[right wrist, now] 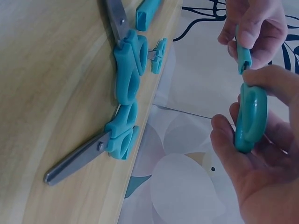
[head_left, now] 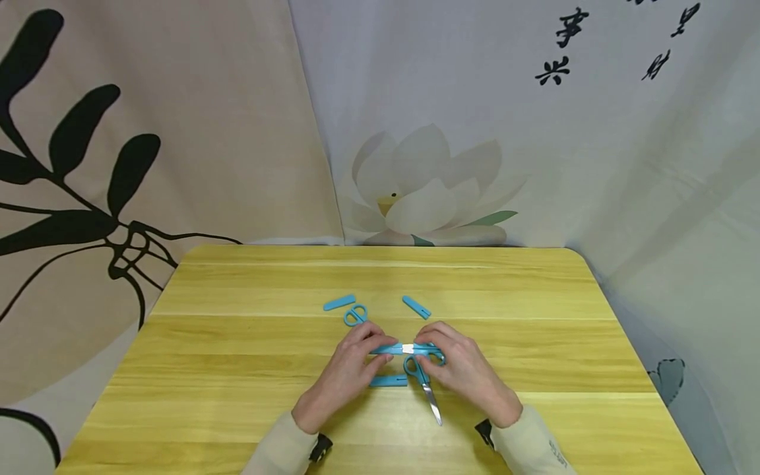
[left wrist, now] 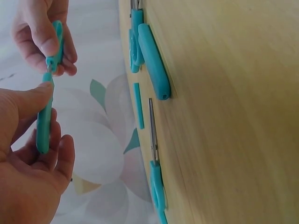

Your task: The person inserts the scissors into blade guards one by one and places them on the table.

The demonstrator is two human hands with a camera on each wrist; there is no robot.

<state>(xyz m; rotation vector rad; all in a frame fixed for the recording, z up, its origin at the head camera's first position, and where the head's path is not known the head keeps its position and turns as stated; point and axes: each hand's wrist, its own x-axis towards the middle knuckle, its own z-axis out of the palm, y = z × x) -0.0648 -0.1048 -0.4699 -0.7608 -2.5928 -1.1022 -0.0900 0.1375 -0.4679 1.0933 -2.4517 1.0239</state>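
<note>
Both hands meet over the table around one pair of blue-handled scissors. My left hand (head_left: 350, 366) pinches a blue blade cover (left wrist: 44, 119) between thumb and fingers. The handles of the scissors (right wrist: 252, 116) are gripped by my right hand (head_left: 460, 363). A short stretch of silver blade (head_left: 408, 348) shows between cover and handles; the rest lies hidden inside the cover. Just below the hands, another pair of scissors (head_left: 429, 392) lies with bare blades toward the front. A loose blue cover (head_left: 388, 380) lies beside it, nearest the left hand.
Beyond the left hand lie more blue scissors (head_left: 355, 315), partly hidden by that hand, and a blue cover (head_left: 339, 303). Another cover (head_left: 417, 307) lies beyond the right hand. The wooden table (head_left: 237, 356) ends at a printed cloth backdrop (head_left: 415, 79).
</note>
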